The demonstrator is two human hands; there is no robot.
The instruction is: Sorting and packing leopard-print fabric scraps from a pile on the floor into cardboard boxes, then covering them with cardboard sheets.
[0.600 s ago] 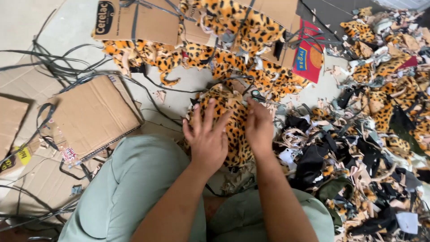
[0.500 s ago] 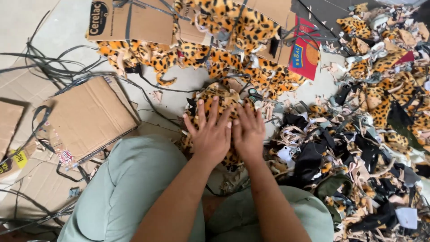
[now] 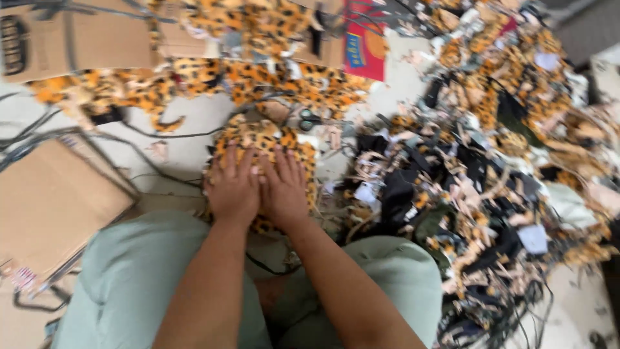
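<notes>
Fingers [image 3: 227, 161] of both hands spread flat, gripping nothing, pressing leopard fabric [image 3: 265, 139]. I see left hand [image 3: 232, 187] and right hand [image 3: 284, 187] touching side by side. Fabric lies under palms, extends toward 12 o'clock, long axis roughly 12–6. Both hands equally near. Cardboard [image 3: 51, 207] at 9 o'clock. Scissors [image 3: 309, 119] at 1 o'clock. Scrap pile [image 3: 478, 181] at 3 o'clock.

Bare floor [image 3: 181, 152] is left open leftward; rightward passage is blocked by heaped fabric scraps [image 3: 478, 168], and ahead by scissors [image 3: 309, 119].
</notes>
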